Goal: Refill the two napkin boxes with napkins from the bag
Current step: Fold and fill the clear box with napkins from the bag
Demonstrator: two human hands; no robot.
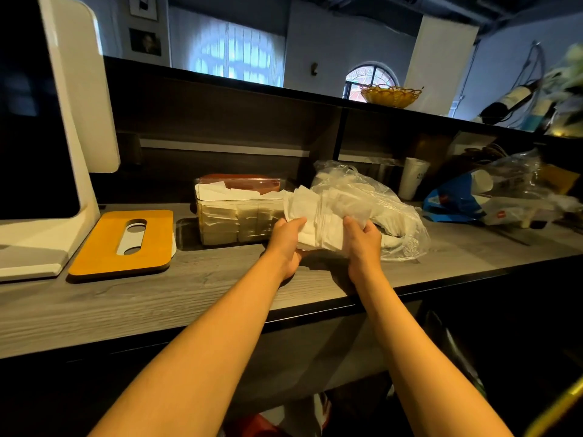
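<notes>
The clear napkin box (235, 212) stands open on the grey surface (157, 298), already well stocked with stacked white napkins and some loose ones lying across its top, so this box looks mostly filled, though it may take more. Its orange slotted lid (121, 242) lies flat to the left, beside the base of a white screen (47, 127), and is not yet back on. A second box cannot be made out for certain; something reddish sits behind the clear one. The plastic bag (378, 212) lies just right of the box, with napkins left inside. Both hands hold one bundle of napkins (315, 222) at the bag's mouth: the left hand (285, 244) grips its left end, fingers curled underneath, and the right hand (362, 239) clasps its right end from above.
</notes>
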